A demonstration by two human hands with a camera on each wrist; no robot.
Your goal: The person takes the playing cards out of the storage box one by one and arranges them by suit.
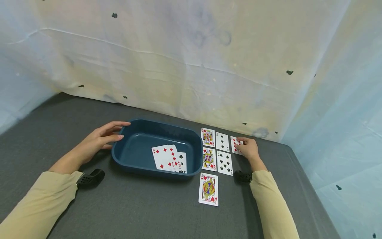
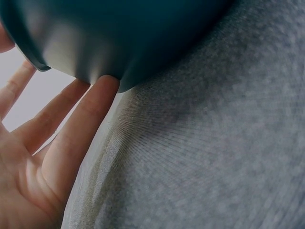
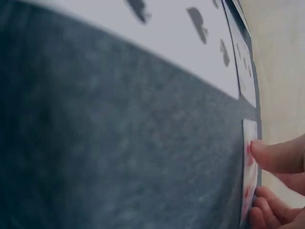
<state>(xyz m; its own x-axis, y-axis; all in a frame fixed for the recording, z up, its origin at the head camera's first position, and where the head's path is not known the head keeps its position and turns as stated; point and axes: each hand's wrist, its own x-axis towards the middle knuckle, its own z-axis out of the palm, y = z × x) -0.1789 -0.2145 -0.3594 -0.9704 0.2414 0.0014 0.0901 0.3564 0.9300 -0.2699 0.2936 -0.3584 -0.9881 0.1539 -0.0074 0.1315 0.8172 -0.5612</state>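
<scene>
At centre-left of the head view, the left hand (image 1: 101, 141) rests its nearly straight, relaxed fingers on the end of a blue tub (image 1: 134, 149), just left of the middle. Inside, toward its right, a four of diamonds (image 1: 161, 158) overlaps a club card (image 1: 183, 162). Right of the tub stand, from lower to upper, a jack of hearts (image 1: 208, 189), a queen (image 1: 209, 159) and a king of hearts (image 1: 208, 137), then two spade cards (image 1: 222, 141). Farther right, a diamond card (image 1: 234, 149) is pinched by the right hand (image 1: 248, 147), thumb on its face.
</scene>
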